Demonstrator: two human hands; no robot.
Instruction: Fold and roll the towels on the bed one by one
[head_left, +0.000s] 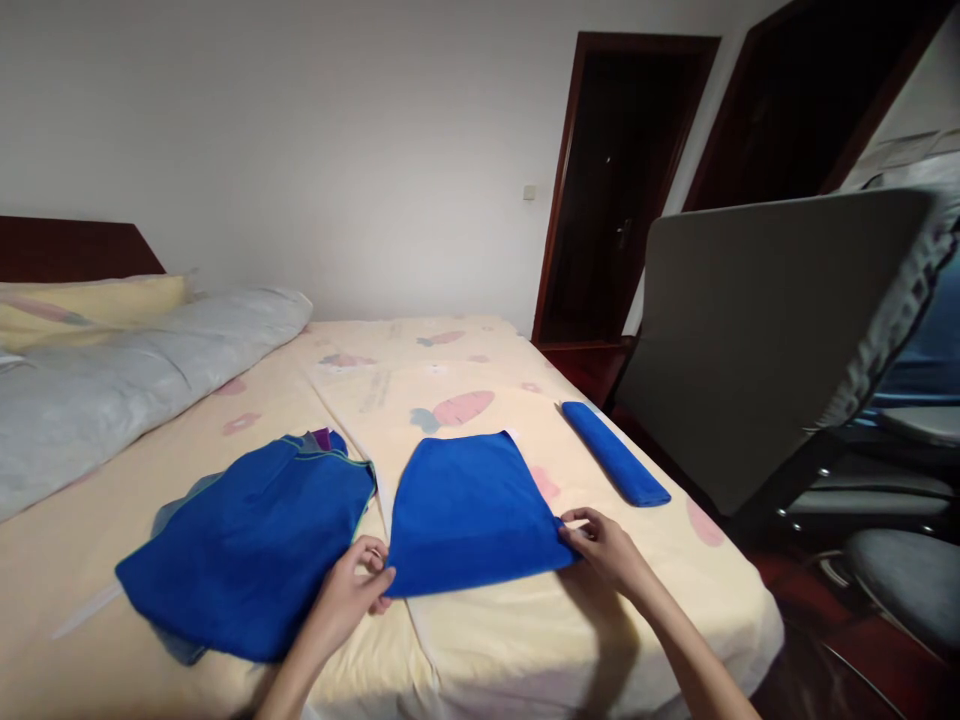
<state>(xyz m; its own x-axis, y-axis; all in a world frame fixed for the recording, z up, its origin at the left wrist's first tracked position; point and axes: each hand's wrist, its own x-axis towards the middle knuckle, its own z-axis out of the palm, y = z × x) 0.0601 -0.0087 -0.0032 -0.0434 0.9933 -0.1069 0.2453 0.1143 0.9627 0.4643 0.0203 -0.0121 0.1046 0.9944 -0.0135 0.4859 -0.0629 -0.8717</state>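
A blue cloth [465, 510] lies spread on the bed in front of me, its near edge running almost straight between my hands. My left hand [356, 582] pinches its near left corner between thumb and fingers. At the near right corner, my right hand [606, 548] grips the cloth the same way. Left of it is a loose heap of blue cloths [247, 550] with green edging; bits of grey and purple show at its top. To the right, a narrow folded blue cloth [615, 455] lies along the bed's edge.
The bed [465, 345] has a pale yellow sheet with carrot prints. A grey rolled quilt [150, 350] and a yellow pillow [97, 300] lie at left. A large grey panel [750, 340] stands right of the bed, near a stool [907, 580]. A dark door [622, 190] is behind.
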